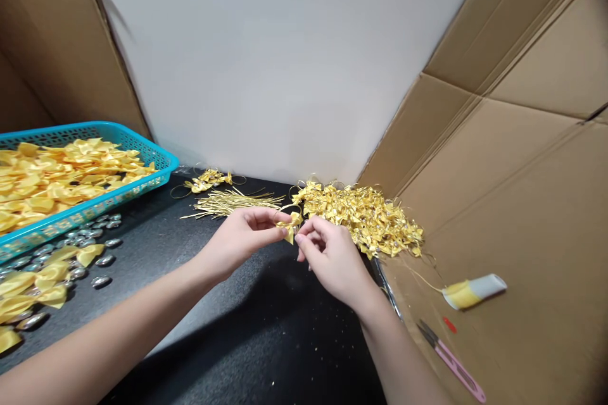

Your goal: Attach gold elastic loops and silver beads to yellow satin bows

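Over the dark table, my left hand [242, 237] pinches a small yellow ribbon bow [293, 224] between thumb and fingers. A thin gold cord loop rises from the top of the bow. My right hand [335, 259] is closed in a pinch right beside the bow's right edge; whatever its fingertips grip is too small to make out. Just behind my left hand lies a bundle of gold cords [221, 202]. Past my right hand is a large heap of finished-looking yellow bows [370, 215] with silver beads and gold loops.
A blue basket [164, 164] of yellow ribbon bows stands left, with silver beads [105, 260] and loose bows [52, 275] before it. A few looped bows [209, 180] lie behind. Right, on cardboard [522, 202], are pink thread snips [458, 367] and a thread tube [475, 292].
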A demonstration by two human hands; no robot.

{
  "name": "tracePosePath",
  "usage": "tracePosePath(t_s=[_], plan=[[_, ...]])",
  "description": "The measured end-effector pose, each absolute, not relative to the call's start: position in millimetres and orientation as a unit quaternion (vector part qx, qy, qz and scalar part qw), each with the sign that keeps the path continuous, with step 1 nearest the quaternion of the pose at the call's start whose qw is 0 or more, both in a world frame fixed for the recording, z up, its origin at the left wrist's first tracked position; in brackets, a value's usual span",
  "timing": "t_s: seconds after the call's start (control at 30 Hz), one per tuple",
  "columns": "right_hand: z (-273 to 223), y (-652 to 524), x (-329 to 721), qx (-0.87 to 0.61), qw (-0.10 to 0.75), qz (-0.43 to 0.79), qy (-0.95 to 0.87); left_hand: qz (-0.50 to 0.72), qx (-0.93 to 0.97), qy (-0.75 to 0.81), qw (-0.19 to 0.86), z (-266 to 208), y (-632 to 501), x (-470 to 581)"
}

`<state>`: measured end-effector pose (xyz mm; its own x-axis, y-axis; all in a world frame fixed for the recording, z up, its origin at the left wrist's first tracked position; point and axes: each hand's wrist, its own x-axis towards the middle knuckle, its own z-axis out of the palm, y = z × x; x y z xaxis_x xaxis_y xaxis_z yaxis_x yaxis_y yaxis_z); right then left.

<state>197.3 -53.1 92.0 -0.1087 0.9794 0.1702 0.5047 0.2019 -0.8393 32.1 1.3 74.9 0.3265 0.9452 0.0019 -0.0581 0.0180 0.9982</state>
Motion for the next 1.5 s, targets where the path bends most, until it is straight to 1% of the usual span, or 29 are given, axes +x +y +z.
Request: tracePosePath(t_s=[0.5, 0.83, 1.5], plan=[[91.4, -52.9, 195.3, -0.560, 0.364, 0.296, -0.683, 0.440, 0.569, 0.397, 0.570, 74.3, -1.5, 33.5], [92.3, -52.2, 197.3, -0.566, 0.356, 0.303, -0.679, 0.475, 0.562, 0.364, 0.571, 76.8, -3.1, 32.7], [91.0, -51.3, 198.0, -0.579, 0.347, 0.298, -0.675, 0.459, 0.565, 0.381, 0.570, 78.1, -4.3, 32.3]])
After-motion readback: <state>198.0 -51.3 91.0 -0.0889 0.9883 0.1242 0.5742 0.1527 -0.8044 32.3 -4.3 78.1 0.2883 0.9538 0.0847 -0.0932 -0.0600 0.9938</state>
